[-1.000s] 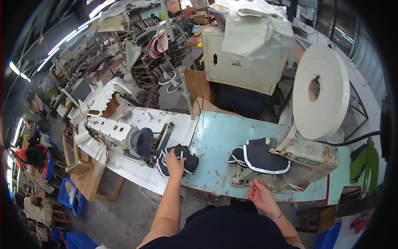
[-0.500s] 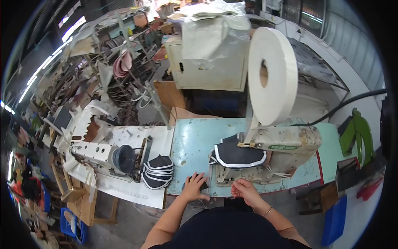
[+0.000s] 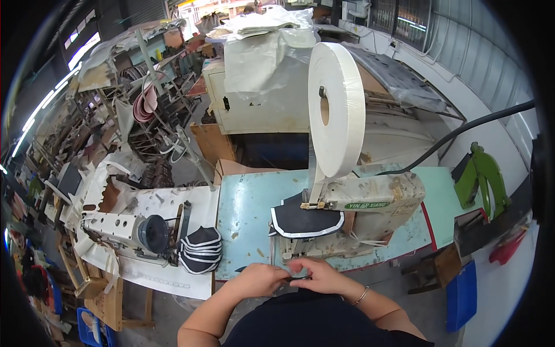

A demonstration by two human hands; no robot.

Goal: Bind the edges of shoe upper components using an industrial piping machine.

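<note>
My left hand (image 3: 265, 280) and my right hand (image 3: 319, 276) meet at the table's front edge, close to my body. Between their fingertips shows a small dark piece of material (image 3: 296, 279), mostly covered by the fingers. Both hands are closed on it; the right fingertips are slightly blurred. Just beyond them stands a sewing machine (image 3: 370, 208) with a pale, worn body. Black shaped pieces with white edging (image 3: 307, 218) lie in front of its arm. A large roll of white tape (image 3: 341, 110) stands above, its strip running down to the machine.
To the left, a stack of black pieces with white bands (image 3: 200, 250) sits beside a second white machine (image 3: 124, 228). The table top (image 3: 248, 196) is light blue. A black cable (image 3: 462, 139) arcs at right, near a green metal frame (image 3: 483, 179). Blue bins stand below.
My left hand, spread over a dark piece on the table, has closed and drawn in toward my right hand. The right hand has moved to meet it. The whole view has shifted.
</note>
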